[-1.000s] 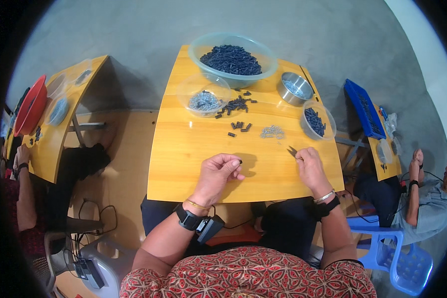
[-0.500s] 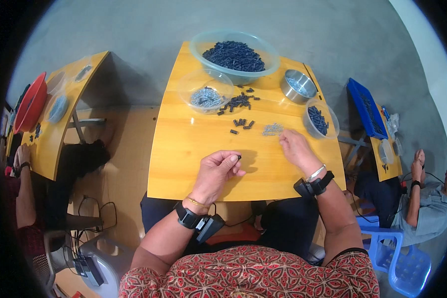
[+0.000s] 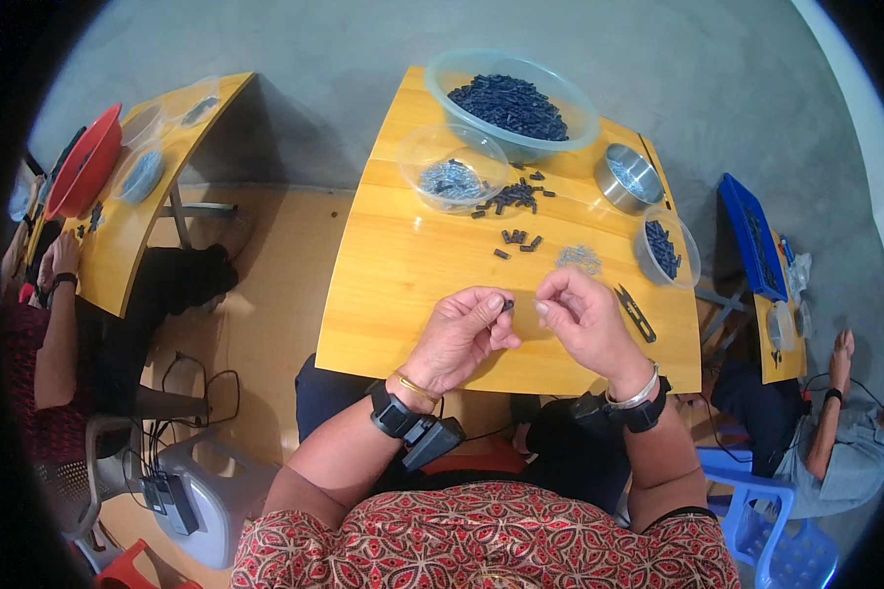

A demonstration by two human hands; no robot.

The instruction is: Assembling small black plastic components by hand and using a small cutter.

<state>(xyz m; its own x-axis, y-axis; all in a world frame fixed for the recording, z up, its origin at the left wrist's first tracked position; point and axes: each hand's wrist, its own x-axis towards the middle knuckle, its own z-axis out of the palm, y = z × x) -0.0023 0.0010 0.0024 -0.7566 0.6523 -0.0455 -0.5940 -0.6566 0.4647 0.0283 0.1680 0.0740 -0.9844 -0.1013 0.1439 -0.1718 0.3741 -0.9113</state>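
Observation:
My left hand (image 3: 462, 332) is closed in a pinch on a small black cylindrical piece (image 3: 508, 305), which sticks out at the fingertips. Close beside it, my right hand (image 3: 581, 322) has thumb and forefinger pressed together; whatever lies between them is too small to make out. The two hands are apart, over the near part of the yellow table (image 3: 383, 294). Beyond the right hand lies a small heap of silver metal pieces (image 3: 579, 259). Several loose black pieces (image 3: 517, 238) lie left of it, and a larger black pile (image 3: 514, 197) is farther back.
A big translucent basin (image 3: 581, 137) of black pieces stands at the back. Around it are a clear bowl (image 3: 417, 157) of silver pieces, a steel bowl (image 3: 614, 191) and a clear tub (image 3: 692, 257). Black thread snips (image 3: 635, 314) lie right. Other people sit at tables on both sides.
My right hand has come back from the silver heap toward my left hand, fingertips pinched. The snips now show beside it. The whole view has shifted, with the table farther right.

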